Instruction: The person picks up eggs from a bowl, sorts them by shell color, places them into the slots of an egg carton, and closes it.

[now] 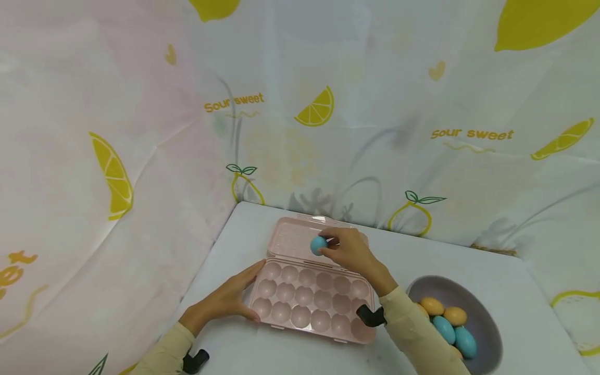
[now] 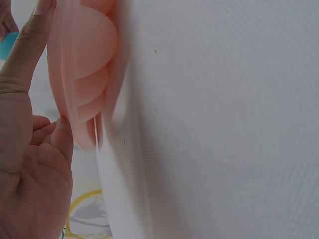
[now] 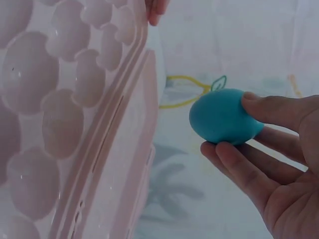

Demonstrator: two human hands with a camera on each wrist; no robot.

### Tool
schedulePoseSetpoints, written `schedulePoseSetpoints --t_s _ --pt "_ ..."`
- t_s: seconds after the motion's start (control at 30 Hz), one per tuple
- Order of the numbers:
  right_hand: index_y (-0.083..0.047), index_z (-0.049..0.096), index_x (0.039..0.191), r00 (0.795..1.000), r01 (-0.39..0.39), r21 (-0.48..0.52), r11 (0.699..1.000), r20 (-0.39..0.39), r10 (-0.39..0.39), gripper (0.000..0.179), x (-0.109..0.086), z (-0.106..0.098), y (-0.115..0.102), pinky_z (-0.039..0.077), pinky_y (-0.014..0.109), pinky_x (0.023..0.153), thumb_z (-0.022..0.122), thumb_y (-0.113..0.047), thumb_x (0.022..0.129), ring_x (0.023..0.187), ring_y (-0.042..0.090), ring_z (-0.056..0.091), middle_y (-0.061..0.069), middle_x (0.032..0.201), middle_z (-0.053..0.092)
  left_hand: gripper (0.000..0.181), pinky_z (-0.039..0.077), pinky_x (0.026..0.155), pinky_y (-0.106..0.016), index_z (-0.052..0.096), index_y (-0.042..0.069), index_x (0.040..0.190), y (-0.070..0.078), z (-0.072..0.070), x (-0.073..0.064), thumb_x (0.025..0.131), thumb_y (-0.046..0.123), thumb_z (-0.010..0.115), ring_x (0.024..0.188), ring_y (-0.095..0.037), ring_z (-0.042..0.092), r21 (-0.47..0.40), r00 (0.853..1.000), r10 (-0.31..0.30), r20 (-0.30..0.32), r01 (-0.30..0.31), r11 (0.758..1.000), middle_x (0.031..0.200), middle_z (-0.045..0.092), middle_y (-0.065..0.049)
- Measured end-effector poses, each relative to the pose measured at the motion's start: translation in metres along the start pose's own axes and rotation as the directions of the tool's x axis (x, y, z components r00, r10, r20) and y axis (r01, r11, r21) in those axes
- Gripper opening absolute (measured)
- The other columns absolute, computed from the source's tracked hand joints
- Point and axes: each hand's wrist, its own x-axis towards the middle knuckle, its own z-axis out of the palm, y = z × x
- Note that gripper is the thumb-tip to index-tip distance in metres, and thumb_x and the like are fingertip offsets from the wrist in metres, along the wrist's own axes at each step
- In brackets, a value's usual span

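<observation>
A pink egg carton (image 1: 311, 325) lies with its lid (image 1: 292, 237) folded back, its rows of round cups bare. My right hand (image 1: 349, 252) pinches a blue egg (image 1: 319, 245) between thumb and fingers, above the lid. In the right wrist view the blue egg (image 3: 224, 117) lies sideways in the fingertips, apart from the carton (image 3: 30, 69). My left hand (image 1: 229, 297) is at the carton's left side, fingers stretched to the back corner and thumb near the front. The left wrist view shows the thumb (image 2: 25, 55) and fingertips at the carton's rim (image 2: 65, 99).
A grey bowl (image 1: 489, 333) stands right of the carton, beside the right forearm, with several yellow eggs (image 1: 454, 316) and blue eggs (image 1: 465, 342) in it. The white table (image 1: 225, 234) meets a lemon-printed cloth (image 1: 281, 156) at the back and left.
</observation>
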Motion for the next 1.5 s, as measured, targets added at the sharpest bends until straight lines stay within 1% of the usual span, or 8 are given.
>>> schedulePoseSetpoints --t_s 0.23,0.4,0.63,0.9,1.07,1.13,1.3,1.5 --pt "0.001 0.069 0.108 0.995 -0.017 0.111 0.994 0.099 0.006 0.027 0.019 0.041 -0.002 0.06 0.024 0.076 0.076 -0.005 0.083 0.091 0.025 0.071 0.011 0.104 0.069 0.132 0.031 0.113 -0.024 0.017 -0.001 0.154 -0.004 0.002 0.0 0.054 0.039 0.093 0.143 -0.033 0.027 -0.052 1.0 -0.003 0.009 0.003 0.999 0.158 0.022 -0.019" --pt "0.001 0.069 0.105 0.99 0.0 0.116 0.993 0.143 -0.016 0.023 0.026 0.067 0.001 0.061 0.03 0.077 0.075 -0.005 0.083 0.089 0.025 0.071 0.01 0.101 0.071 0.132 0.035 0.112 -0.029 0.015 -0.002 0.154 -0.005 0.004 0.001 0.055 0.032 0.095 0.144 -0.031 0.025 -0.124 1.0 0.0 0.011 0.001 0.992 0.159 0.02 -0.02" --pt "-0.001 0.07 0.106 0.985 -0.024 0.133 0.991 0.172 0.001 0.023 0.028 0.094 0.006 0.06 0.023 0.076 0.075 -0.005 0.083 0.09 0.023 0.07 0.009 0.103 0.071 0.131 0.036 0.111 -0.035 0.013 -0.003 0.154 -0.004 0.006 0.002 0.056 0.03 0.094 0.144 -0.034 0.022 -0.156 1.0 0.01 0.019 -0.007 0.988 0.158 0.017 -0.023" --pt "0.0 0.07 0.105 0.985 0.003 0.09 0.996 0.17 -0.019 0.024 0.028 0.112 0.005 0.059 0.024 0.078 0.076 -0.004 0.082 0.092 0.019 0.069 0.009 0.101 0.071 0.131 0.034 0.112 -0.031 0.013 0.003 0.156 -0.002 0.005 0.002 0.056 0.03 0.094 0.146 -0.025 0.019 -0.167 0.999 -0.035 0.024 0.039 0.985 0.161 0.016 -0.015" --pt "0.001 0.07 0.105 0.987 0.025 0.07 0.997 0.156 -0.036 0.026 0.03 0.12 0.005 0.06 0.028 0.08 0.076 -0.003 0.081 0.092 0.019 0.069 0.01 0.1 0.071 0.131 0.035 0.111 -0.034 0.012 0.001 0.155 -0.002 0.006 0.001 0.057 0.029 0.094 0.145 -0.031 0.019 -0.173 1.0 -0.01 0.01 0.011 0.985 0.16 0.016 -0.019" --pt "0.001 0.071 0.104 0.987 0.04 0.047 0.998 0.151 -0.047 0.026 0.03 0.123 0.006 0.059 0.026 0.08 0.077 -0.002 0.08 0.09 0.018 0.069 0.009 0.099 0.072 0.13 0.036 0.111 -0.035 0.012 0.0 0.155 -0.002 0.007 0.001 0.057 0.029 0.093 0.145 -0.034 0.02 -0.172 1.0 0.003 0.002 -0.003 0.985 0.159 0.017 -0.021" --pt "-0.001 0.073 0.102 0.99 0.06 -0.046 0.997 0.13 -0.053 0.026 0.027 0.132 0.009 0.054 0.015 0.074 0.078 -0.002 0.076 0.083 0.012 0.065 0.006 0.094 0.071 0.13 0.036 0.11 -0.034 0.014 0.002 0.155 0.0 0.008 -0.001 0.056 0.03 0.094 0.145 -0.03 0.021 -0.151 1.0 -0.019 0.004 0.02 0.988 0.16 0.018 -0.018" --pt "0.0 0.074 0.098 0.994 0.054 -0.049 0.997 0.098 -0.049 0.024 0.026 0.135 0.008 0.052 0.013 0.065 0.078 -0.001 0.074 0.075 0.013 0.062 0.006 0.086 0.069 0.131 0.037 0.11 -0.032 0.015 0.002 0.155 -0.001 0.007 -0.003 0.056 0.03 0.095 0.145 -0.026 0.022 -0.127 1.0 -0.026 0.007 0.026 0.992 0.16 0.019 -0.015"
